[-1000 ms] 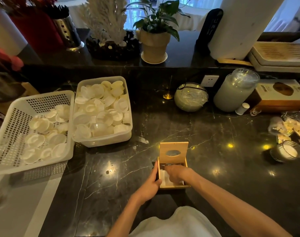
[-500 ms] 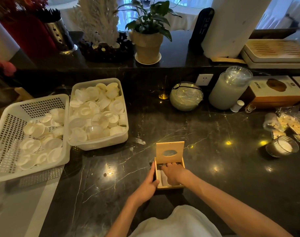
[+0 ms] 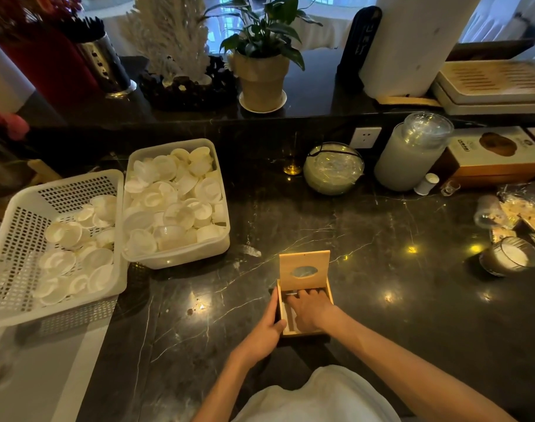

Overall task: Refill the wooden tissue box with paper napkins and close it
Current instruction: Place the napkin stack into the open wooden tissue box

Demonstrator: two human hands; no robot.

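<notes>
A small wooden tissue box [image 3: 329,295] stands on the dark marble counter near me. Its hinged lid [image 3: 303,269], with an oval slot, stands raised at the far side. White paper napkins [image 3: 290,319] show inside along the left edge. My left hand [image 3: 267,332] grips the box's left wall, thumb over the rim. My right hand [image 3: 307,309] lies palm down inside the box, fingers spread over the napkins and hiding most of them.
A white perforated basket [image 3: 25,220] and a clear tub [image 3: 175,257] of white dishes sit at left. A round wrapped bowl [image 3: 333,169], a tall jar [image 3: 409,153], a candle glass [image 3: 508,257] and snack packets [image 3: 516,214] line the back right.
My right hand has slid further into the box, toward the lid hinge, flattening over the napkins. My left hand keeps its hold on the box's left side.
</notes>
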